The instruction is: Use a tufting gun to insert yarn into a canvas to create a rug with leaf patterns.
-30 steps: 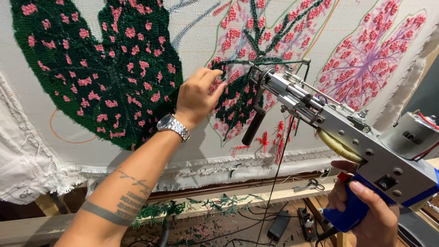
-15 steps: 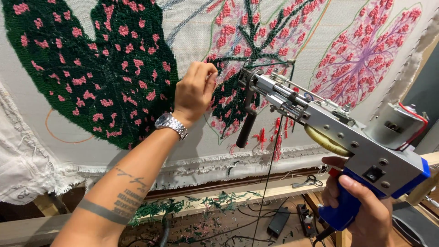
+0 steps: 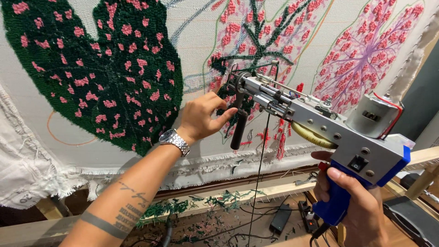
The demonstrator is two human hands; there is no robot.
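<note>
My right hand (image 3: 354, 208) grips the blue handle of a silver tufting gun (image 3: 320, 123), whose needle end points at the stretched rug cloth (image 3: 192, 41). A black front grip (image 3: 238, 126) hangs below the gun's nose. My left hand (image 3: 203, 116), with a metal watch (image 3: 174, 141) on the wrist, reaches toward that black grip with fingers apart, thumb almost touching it. A dark yarn strand (image 3: 260, 169) trails down from the gun. The cloth carries a dark green leaf with pink spots (image 3: 100, 68) and pink leaves (image 3: 366, 50).
The wooden frame rail (image 3: 274, 190) runs below the cloth's frayed edge. Under it the floor holds yarn scraps (image 3: 215, 201), black cables and a power adapter (image 3: 280, 219). Loose white cloth (image 3: 27, 169) hangs at the left.
My left hand has come off the cloth and moved down toward the gun's black front grip. The gun has shifted slightly lower and nearer.
</note>
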